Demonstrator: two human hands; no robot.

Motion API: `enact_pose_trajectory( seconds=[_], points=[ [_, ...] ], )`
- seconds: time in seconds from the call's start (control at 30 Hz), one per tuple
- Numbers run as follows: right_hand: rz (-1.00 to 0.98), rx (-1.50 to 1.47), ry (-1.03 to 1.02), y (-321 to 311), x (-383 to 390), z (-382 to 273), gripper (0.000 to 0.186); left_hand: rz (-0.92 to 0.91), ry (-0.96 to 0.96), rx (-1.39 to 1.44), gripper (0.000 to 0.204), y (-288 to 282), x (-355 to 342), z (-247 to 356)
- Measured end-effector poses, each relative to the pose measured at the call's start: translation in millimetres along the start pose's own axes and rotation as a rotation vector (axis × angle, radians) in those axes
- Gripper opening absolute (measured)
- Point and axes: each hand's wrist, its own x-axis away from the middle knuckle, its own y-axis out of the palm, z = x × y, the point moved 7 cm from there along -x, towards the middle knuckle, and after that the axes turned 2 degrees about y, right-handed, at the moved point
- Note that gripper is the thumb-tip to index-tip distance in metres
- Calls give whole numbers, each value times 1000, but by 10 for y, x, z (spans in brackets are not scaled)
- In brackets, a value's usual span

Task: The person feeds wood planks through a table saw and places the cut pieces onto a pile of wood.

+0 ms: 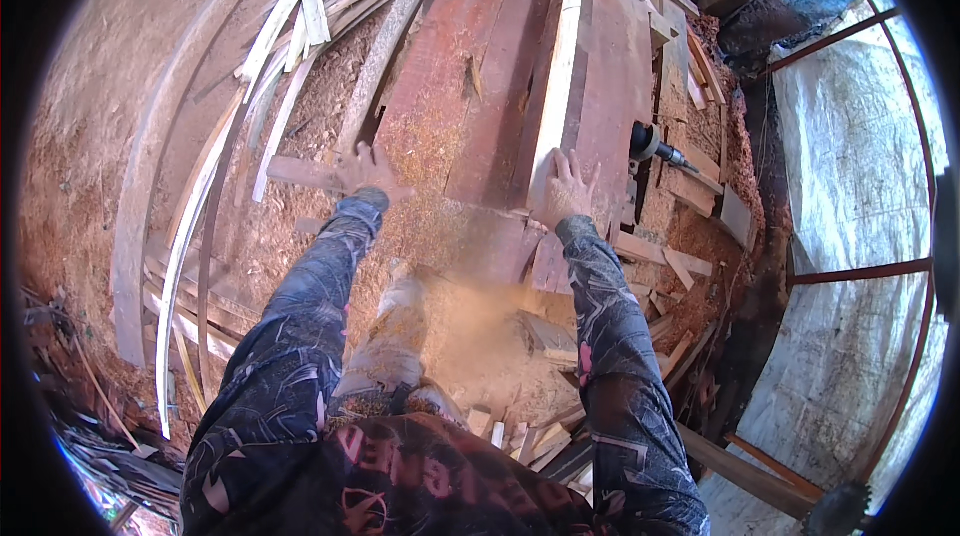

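Note:
A long pale wooden strip [563, 46] runs lengthwise over the reddish tabletop [450, 56]. On its near end rests my right hand [568, 191], fingers stretched and spread, pointing away from me. My left hand [366, 172] is at the left edge of the tabletop with its fingers apart. It lies over the inner end of a short plank [295, 172] and close to the near end of a rough-edged board [395, 41]. Whether it presses on either is hard to see. Sawdust covers the tabletop's left side, and a dusty haze hangs near its front edge.
A black and silver power tool [655, 146] lies at the tabletop's right side. Long thin strips [285, 16] and a curved board [150, 176] are on the left. Offcuts [545, 436] lie near my body. A pale sheet [850, 136] on a metal frame stands at right.

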Motion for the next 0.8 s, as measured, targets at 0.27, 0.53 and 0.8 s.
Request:
enact_pose_trajectory(
  seconds=[0.27, 0.53, 0.8],
  points=[
    [28, 29, 3, -82, -212, 4, 97, -58, -23, -40, 124, 274, -125, -62],
    [36, 15, 10, -165, -407, 56, 96, -75, -70, -39, 122, 272, -136, -60],
    [39, 13, 5, -205, -622, 113, 104, -77, -72, -6, 122, 284, -138, -63]
  ],
)
